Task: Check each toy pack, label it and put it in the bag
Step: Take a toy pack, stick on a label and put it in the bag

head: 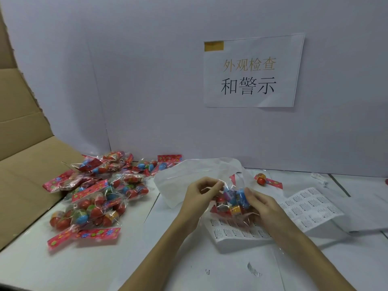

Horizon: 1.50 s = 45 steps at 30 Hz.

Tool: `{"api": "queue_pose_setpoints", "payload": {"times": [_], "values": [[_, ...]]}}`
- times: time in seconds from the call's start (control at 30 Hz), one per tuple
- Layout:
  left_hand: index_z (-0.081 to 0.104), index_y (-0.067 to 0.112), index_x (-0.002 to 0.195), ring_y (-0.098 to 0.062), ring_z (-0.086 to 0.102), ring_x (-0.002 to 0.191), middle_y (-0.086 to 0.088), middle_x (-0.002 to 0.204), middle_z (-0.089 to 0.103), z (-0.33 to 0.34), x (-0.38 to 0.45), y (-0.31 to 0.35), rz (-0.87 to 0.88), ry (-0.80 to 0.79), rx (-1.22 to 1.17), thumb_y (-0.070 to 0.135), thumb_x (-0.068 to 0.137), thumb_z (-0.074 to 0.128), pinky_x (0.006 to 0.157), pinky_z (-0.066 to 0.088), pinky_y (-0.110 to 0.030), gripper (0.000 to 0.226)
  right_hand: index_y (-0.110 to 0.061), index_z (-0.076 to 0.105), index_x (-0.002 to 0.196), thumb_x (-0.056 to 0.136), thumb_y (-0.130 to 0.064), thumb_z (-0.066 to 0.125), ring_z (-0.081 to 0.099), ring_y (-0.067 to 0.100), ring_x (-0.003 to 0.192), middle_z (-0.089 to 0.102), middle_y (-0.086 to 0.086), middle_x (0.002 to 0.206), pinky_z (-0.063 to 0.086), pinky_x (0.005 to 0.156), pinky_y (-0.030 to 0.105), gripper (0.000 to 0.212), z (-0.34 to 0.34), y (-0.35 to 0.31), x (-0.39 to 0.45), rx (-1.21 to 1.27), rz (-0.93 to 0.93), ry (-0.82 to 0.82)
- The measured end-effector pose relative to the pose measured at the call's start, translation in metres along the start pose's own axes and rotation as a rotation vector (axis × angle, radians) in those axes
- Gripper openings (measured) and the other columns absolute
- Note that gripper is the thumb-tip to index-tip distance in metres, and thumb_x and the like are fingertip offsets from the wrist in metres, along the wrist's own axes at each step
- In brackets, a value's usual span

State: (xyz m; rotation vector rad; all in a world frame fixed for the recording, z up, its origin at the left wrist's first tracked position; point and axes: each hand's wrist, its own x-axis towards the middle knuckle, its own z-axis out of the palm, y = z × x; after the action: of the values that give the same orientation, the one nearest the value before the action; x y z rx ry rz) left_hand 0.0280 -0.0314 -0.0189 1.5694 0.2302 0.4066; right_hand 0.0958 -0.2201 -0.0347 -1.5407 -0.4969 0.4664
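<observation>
Head view, toy pack in hand: a clear toy pack [231,203] of coloured eggs is held above the label sheets [304,208], in front of the white bag [184,181].
Head view, left hand: the left hand [201,193] is seen with thumb and fingertips pinched together on the pack's upper cellophane edge.
Head view, right hand: the right hand [259,203] is curled around the pack's right side, clamped on it from below and beside.
Head view, waiting stock: a pile of packs [94,192] with red flowered headers is spread to the left, beside a cardboard box [23,164].
Head view, stray items: one pack [265,180] is seen apart, near the wall, to the right of the bag.
Head view, wall: a paper sign [252,70] is fixed to the back panel.
Step judged: the pack appears to be under inspection; whether a label is already applied cannot be told.
Risk, slip: the slick cellophane could slide out of the pinch, dropping the pack onto the sheets.
Risk, omission: the pack could be bagged unlabelled, since bag and sheets lie so near each other.
Risk, mixing: a checked pack could be set back among the unchecked pile.
</observation>
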Motion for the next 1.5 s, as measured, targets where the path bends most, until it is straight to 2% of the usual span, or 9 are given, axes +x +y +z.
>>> {"api": "queue_pose_setpoints", "payload": {"times": [0.13, 0.23, 0.4, 0.5, 0.7, 0.83, 0.97, 1.33, 1.5], "values": [[0.077, 0.013, 0.093, -0.02, 0.075, 0.092, -0.003, 0.094, 0.078, -0.005, 0.002, 0.002, 0.028, 0.008, -0.019, 0.023, 0.098, 0.069, 0.078, 0.06, -0.026, 0.014, -0.032, 0.069, 0.102, 0.092, -0.064, 0.037, 0.071, 0.006, 0.077, 0.074, -0.011, 0.079, 0.051, 0.062, 0.011, 0.045, 0.001, -0.003, -0.004, -0.464, -0.133, 0.144], [0.078, 0.015, 0.094, -0.02, 0.075, 0.093, -0.002, 0.095, 0.078, -0.004, 0.001, 0.003, 0.054, 0.005, -0.02, 0.028, 0.097, 0.071, 0.075, 0.06, -0.026, 0.015, -0.041, 0.061, 0.085, 0.094, -0.059, 0.038, 0.062, 0.003, 0.056, 0.064, -0.014, 0.056, 0.043, 0.047, 0.013, 0.031, -0.002, -0.005, -0.005, -0.538, -0.21, 0.199], [0.081, 0.008, 0.099, -0.021, 0.073, 0.105, -0.007, 0.111, 0.077, -0.005, 0.002, 0.006, 0.092, -0.088, -0.195, 0.045, 0.095, 0.064, 0.09, 0.059, -0.03, 0.041, -0.027, 0.07, 0.134, 0.101, -0.036, 0.054, 0.078, 0.025, 0.089, 0.08, 0.01, 0.098, 0.064, 0.078, 0.033, 0.037, -0.01, -0.013, -0.009, -0.055, -0.218, -0.025], [0.079, 0.015, 0.114, -0.014, 0.065, 0.125, 0.005, 0.133, 0.069, -0.007, 0.003, 0.003, 0.115, -0.116, -0.143, 0.043, 0.094, 0.068, 0.102, 0.055, -0.031, 0.036, -0.03, 0.075, 0.126, 0.101, -0.029, 0.058, 0.072, 0.021, 0.114, 0.075, 0.001, 0.123, 0.059, 0.095, 0.032, 0.03, -0.008, -0.018, -0.012, -0.043, -0.234, -0.109], [0.038, 0.051, 0.15, 0.001, 0.058, 0.123, 0.024, 0.142, 0.052, -0.004, -0.002, -0.001, 0.074, -0.279, 0.166, 0.04, 0.074, 0.092, 0.088, 0.053, -0.012, 0.095, -0.041, 0.059, 0.14, 0.1, -0.013, 0.066, 0.072, 0.007, 0.089, 0.077, -0.001, 0.101, 0.054, 0.078, 0.016, 0.05, -0.002, -0.017, -0.012, -0.064, -0.293, 0.022], [0.067, 0.033, 0.126, -0.012, 0.071, 0.103, -0.002, 0.114, 0.073, -0.002, -0.001, 0.001, 0.061, -0.181, 0.009, 0.055, 0.078, 0.081, 0.084, 0.06, -0.027, 0.055, -0.039, 0.078, 0.115, 0.1, -0.014, 0.065, 0.063, 0.013, 0.085, 0.077, -0.002, 0.101, 0.053, 0.075, 0.024, 0.031, -0.003, -0.011, -0.006, -0.021, -0.24, 0.085], [0.078, 0.018, 0.102, -0.018, 0.074, 0.093, -0.007, 0.101, 0.078, -0.003, 0.0, 0.0, 0.036, -0.091, -0.088, 0.047, 0.087, 0.077, 0.076, 0.059, -0.026, 0.033, -0.036, 0.081, 0.111, 0.094, -0.045, 0.066, 0.07, 0.017, 0.094, 0.079, -0.003, 0.108, 0.058, 0.082, 0.029, 0.025, 0.001, -0.011, -0.008, -0.011, -0.189, 0.085], [0.081, 0.013, 0.104, -0.022, 0.075, 0.09, -0.011, 0.102, 0.078, -0.005, 0.002, 0.008, -0.091, 0.043, -0.319, 0.028, 0.076, 0.083, 0.073, 0.062, -0.031, 0.031, -0.027, 0.081, 0.113, 0.099, -0.029, 0.064, 0.075, 0.018, 0.088, 0.08, 0.001, 0.101, 0.06, 0.072, 0.025, 0.023, -0.003, -0.012, -0.009, 0.067, -0.124, 0.1], [0.078, 0.019, 0.103, -0.023, 0.074, 0.097, -0.001, 0.099, 0.078, -0.003, 0.004, 0.004, -0.008, 0.135, -0.183, 0.024, 0.086, 0.082, 0.077, 0.063, -0.031, 0.018, -0.022, 0.078, 0.12, 0.101, -0.026, 0.064, 0.061, 0.02, 0.059, 0.063, 0.007, 0.064, 0.055, 0.057, 0.029, 0.025, -0.002, -0.008, -0.008, 0.029, -0.155, 0.179]]}}
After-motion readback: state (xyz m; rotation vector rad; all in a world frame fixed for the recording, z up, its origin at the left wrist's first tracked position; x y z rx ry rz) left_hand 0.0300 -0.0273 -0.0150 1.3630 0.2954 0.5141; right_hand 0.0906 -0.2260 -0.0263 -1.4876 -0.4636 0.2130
